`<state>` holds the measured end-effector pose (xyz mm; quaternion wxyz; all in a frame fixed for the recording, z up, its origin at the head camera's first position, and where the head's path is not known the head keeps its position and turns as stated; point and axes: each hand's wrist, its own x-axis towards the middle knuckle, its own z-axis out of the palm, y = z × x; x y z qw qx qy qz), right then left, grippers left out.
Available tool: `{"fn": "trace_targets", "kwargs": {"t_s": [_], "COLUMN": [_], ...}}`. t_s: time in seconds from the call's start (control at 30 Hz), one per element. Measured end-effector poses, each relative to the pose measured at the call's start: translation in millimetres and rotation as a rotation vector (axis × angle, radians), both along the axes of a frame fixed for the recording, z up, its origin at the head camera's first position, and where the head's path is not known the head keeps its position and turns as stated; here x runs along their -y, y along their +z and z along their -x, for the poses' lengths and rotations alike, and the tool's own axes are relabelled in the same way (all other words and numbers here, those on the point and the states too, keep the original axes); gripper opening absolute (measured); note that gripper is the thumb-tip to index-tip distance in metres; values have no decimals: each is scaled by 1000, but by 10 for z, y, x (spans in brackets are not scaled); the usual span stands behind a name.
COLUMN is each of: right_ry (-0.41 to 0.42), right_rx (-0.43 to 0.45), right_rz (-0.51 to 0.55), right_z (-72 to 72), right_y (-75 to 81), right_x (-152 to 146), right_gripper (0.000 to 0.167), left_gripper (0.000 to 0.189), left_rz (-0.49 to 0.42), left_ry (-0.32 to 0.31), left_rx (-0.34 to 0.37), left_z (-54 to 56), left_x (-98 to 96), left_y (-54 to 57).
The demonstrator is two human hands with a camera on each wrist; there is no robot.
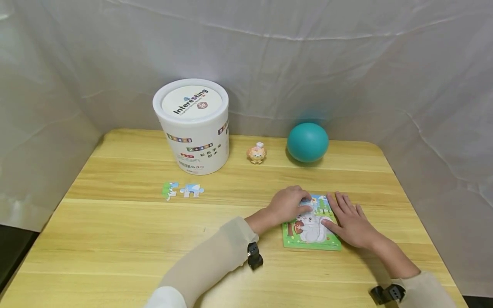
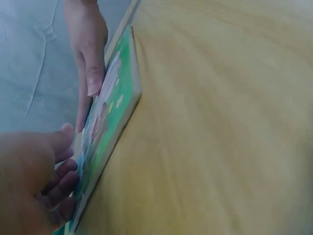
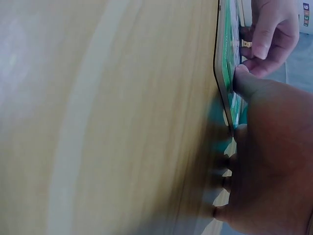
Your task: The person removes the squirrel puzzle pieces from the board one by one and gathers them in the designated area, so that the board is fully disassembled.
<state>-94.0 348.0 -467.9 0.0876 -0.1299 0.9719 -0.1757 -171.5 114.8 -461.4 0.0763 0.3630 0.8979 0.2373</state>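
A square picture puzzle [image 1: 312,241] with a grey squirrel on a green and blue scene lies flat on the table. My left hand [image 1: 286,206] is over its upper left part, fingers loosely bent and thumb apart from them. Nothing shows between them in the left wrist view, though the hand covers that corner of the puzzle. My right hand [image 1: 354,226] lies along the right edge with its fingers stretched out. Its thumb [image 3: 244,81] rests on the puzzle's face.
Two loose jigsaw pieces, one green and blue [image 1: 167,189] and one light blue [image 1: 192,188], lie at the left. Behind them stands a white lidded tub [image 1: 196,147]. A small orange figurine [image 1: 256,153] and a teal ball [image 1: 307,143] are near the back edge.
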Motion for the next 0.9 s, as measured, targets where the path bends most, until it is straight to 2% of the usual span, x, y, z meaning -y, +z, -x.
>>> {"fn": "trace_targets", "kwargs": {"t_s": [0.23,0.47,0.57,0.73,0.9], "right_ry": [-1,14,9,-9,-5], "right_rx": [15,1,4,64,76], "right_rz": [14,20,27,-16,-22], "right_z": [0,9,3,2,25], "right_y": [63,-23,17,111,27], "right_x": [24,-21,4,58,1], "right_gripper": [85,85,84,86,87], "left_gripper": [30,25,22,20,20], "left_rz": [50,65,68,70,79], "left_ry": [46,74,83,99,94], "left_rx": [-78,-106,-109,-89,-72], "left_z": [-55,-102,-126,-146,-140], "left_x": [-97,-187,-227,-267,-277], "left_y": [-37,-47,-60,-72,-82]}}
